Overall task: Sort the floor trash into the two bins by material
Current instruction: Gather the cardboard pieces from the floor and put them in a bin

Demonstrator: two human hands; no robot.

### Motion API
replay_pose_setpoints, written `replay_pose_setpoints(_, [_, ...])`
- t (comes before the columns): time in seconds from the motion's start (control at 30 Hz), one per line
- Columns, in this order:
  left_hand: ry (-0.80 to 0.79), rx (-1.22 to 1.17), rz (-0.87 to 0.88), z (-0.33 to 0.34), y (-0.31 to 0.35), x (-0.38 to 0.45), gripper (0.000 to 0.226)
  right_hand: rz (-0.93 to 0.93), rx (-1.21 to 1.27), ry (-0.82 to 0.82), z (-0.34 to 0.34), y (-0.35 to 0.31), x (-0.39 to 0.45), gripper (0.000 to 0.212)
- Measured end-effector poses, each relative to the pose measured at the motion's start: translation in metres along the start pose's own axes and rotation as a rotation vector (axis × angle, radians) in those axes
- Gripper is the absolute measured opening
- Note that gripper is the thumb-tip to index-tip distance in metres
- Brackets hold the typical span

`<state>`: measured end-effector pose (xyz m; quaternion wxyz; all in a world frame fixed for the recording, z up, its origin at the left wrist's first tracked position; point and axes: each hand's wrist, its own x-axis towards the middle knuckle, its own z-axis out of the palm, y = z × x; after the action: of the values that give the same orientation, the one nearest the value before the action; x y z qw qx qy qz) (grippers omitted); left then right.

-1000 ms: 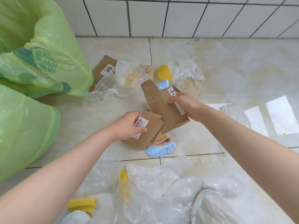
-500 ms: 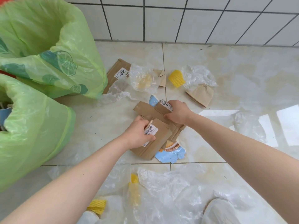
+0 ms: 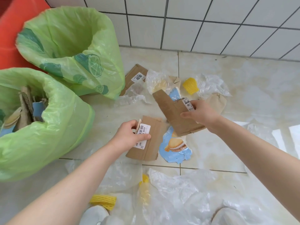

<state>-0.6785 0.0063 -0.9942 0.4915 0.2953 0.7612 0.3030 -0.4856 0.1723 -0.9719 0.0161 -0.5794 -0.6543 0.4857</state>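
My left hand (image 3: 131, 137) grips a brown cardboard piece with a barcode label (image 3: 152, 143) by its left edge, low over the floor. My right hand (image 3: 201, 116) holds a second, longer cardboard piece (image 3: 168, 109) by its labelled right side, slightly higher. Under both lies a torn blue biscuit-print card (image 3: 175, 148). Two bins lined with green bags stand at the left: the near bin (image 3: 53, 127) holds cardboard and blue card scraps, while the far bin (image 3: 78, 51) shows only its liner inside.
More cardboard with a 4010 label (image 3: 136, 75) lies by the far bin. Clear plastic wrap (image 3: 175, 189) and yellow foam netting (image 3: 103, 200) cover the near floor. A yellow net piece (image 3: 190, 86) and crumpled plastic (image 3: 211, 86) sit near the tiled wall.
My hands have drawn apart, separating the two cardboard pieces that were stacked together. The view has swung left, bringing both bins more fully into sight.
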Motion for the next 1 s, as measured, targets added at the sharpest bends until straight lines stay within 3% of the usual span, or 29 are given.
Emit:
replay_pose_setpoints(0.17, [0.137, -0.11, 0.031, -0.037, 0.013, -0.039, 0.031, -0.052, 0.134, -0.026, -0.008, -0.027, -0.027, 0.021])
replay_pose_setpoints(0.33, [0.286, -0.144, 0.184, -0.083, 0.035, -0.084, 0.022, -0.216, 0.238, -0.161, 0.001, -0.088, -0.067, 0.023])
replay_pose_setpoints(0.6, [0.795, -0.172, 0.377, -0.172, 0.054, -0.133, 0.018, -0.345, 0.438, -0.298, 0.05, -0.188, -0.11, 0.023])
replay_pose_setpoints(0.73, [1.071, -0.125, 0.366, -0.214, 0.045, -0.148, 0.021, -0.387, 0.481, -0.422, 0.087, -0.239, -0.121, 0.022])
replay_pose_setpoints(1.0, [1.331, 0.042, 0.31, -0.243, 0.04, -0.147, 0.04, -0.324, 0.565, -0.532, 0.176, -0.306, -0.114, 0.023])
